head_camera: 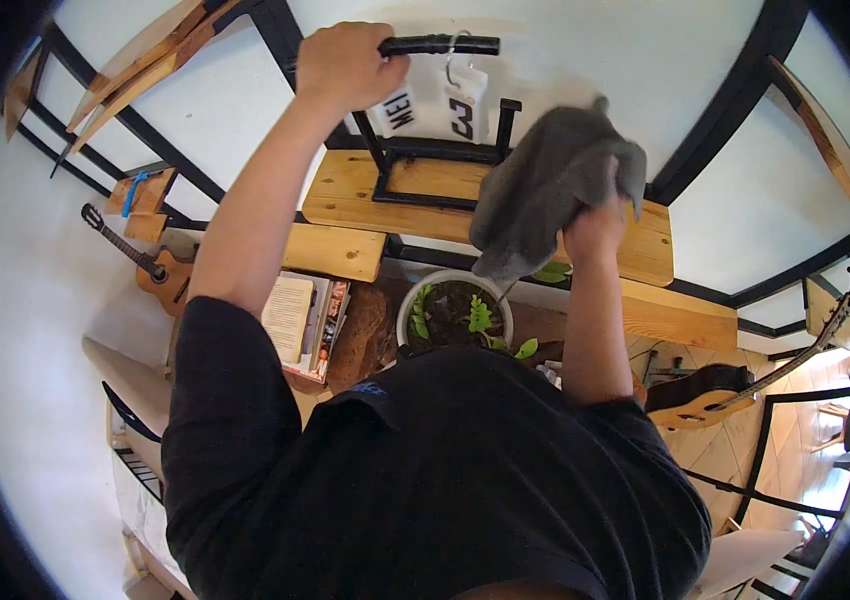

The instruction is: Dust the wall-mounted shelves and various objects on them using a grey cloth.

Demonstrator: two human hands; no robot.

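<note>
My left hand [350, 67] is closed around a black metal bar [476, 46], which sticks out to the right of the fist. A pale wire hook [452, 64] over the bar carries a small white jersey-shaped hanging piece [464, 109] with dark printing. Close to the fist dangles another white printed piece [393, 112], partly hidden. My right hand [596, 229] grips a bunched grey cloth [545, 184], slightly blurred, to the right of a short black upright [507, 124]. Below the bar, a black metal frame [425, 199] rests on a wooden shelf [342, 187].
Under the shelf stands a white round pot [402, 319] with leafy plants. Beside it lie an open-looking book [288, 319] and magazines on a wooden surface. One guitar [169, 277] is at the left, another [695, 401] at the right. Black wall framing [732, 97] flanks both sides.
</note>
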